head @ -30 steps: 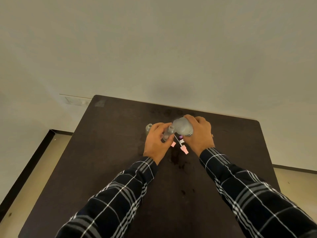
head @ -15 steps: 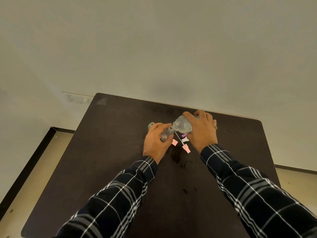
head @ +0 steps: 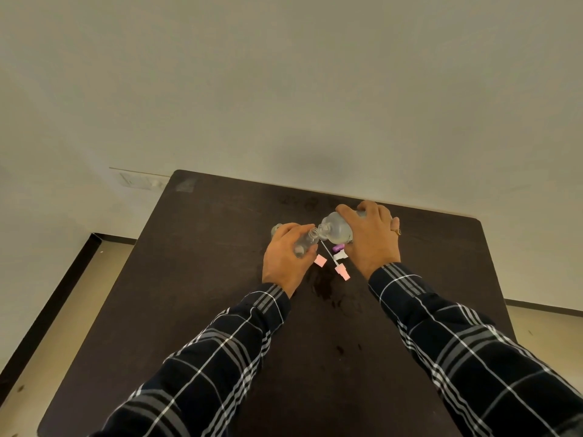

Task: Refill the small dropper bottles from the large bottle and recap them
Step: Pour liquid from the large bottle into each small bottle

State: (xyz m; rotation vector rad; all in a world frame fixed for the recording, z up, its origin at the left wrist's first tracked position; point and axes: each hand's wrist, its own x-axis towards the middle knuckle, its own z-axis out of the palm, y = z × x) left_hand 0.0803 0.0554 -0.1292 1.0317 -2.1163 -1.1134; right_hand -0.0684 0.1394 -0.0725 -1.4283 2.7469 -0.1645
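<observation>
Dark table (head: 195, 279), plain pale wall (head: 284, 89) behind.

Plaid sleeve (head: 220, 357), dark-brown table (head: 195, 279)

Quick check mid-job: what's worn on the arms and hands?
Both arms wear long dark plaid sleeves, left sleeve and right sleeve, crossed by white and grey lines. The left hand is bare; the right hand has a gold ring.

Dark plaid left sleeve (head: 220, 357) and right sleeve (head: 467, 348), thin white lines crossing broader grey bands, striped cuffs (head: 272, 298) at the wrists, gold ring (head: 397, 231) on the right hand (head: 372, 244).
</observation>
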